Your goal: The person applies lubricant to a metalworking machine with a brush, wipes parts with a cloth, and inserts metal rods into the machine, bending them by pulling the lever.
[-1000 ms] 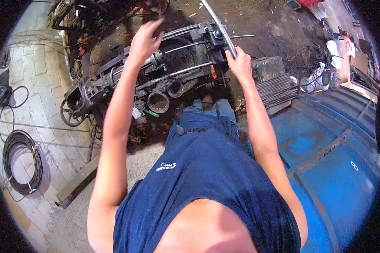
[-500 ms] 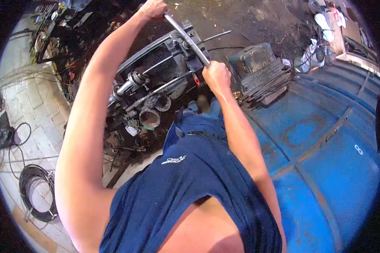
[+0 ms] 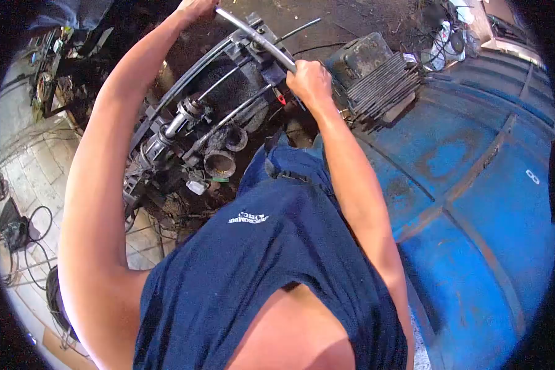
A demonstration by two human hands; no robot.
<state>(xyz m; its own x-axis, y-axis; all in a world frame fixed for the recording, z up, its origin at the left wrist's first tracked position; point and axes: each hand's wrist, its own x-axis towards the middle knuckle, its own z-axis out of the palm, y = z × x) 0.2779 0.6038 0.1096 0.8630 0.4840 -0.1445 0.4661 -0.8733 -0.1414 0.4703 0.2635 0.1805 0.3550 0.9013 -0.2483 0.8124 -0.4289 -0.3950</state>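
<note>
My left hand (image 3: 197,7), at the top edge of the view, is wrapped around the far end of a long metal bar (image 3: 256,38). Around the bar's near end my right hand (image 3: 310,80) is closed. The bar slants across the end block of a greasy metal machine (image 3: 262,65) with long rods. A chrome shaft with round collars (image 3: 176,126) lies along the machine. Just below the end block, near my right hand, is a small red piece (image 3: 281,98). Two open metal cylinders, one of them a rusty ring (image 3: 219,164), stand beside the machine.
To the right, a stack of thin metal rods (image 3: 385,89) lies by a dark, dirty box (image 3: 361,55). A large blue metal panel (image 3: 475,246) fills the right side. Black cable (image 3: 42,223) lies on the pale tiled floor (image 3: 37,160) at left.
Both hands and the bar appear higher and further left in view, as does the machine; the camera view has shifted. Both hands keep their grip on the bar.
</note>
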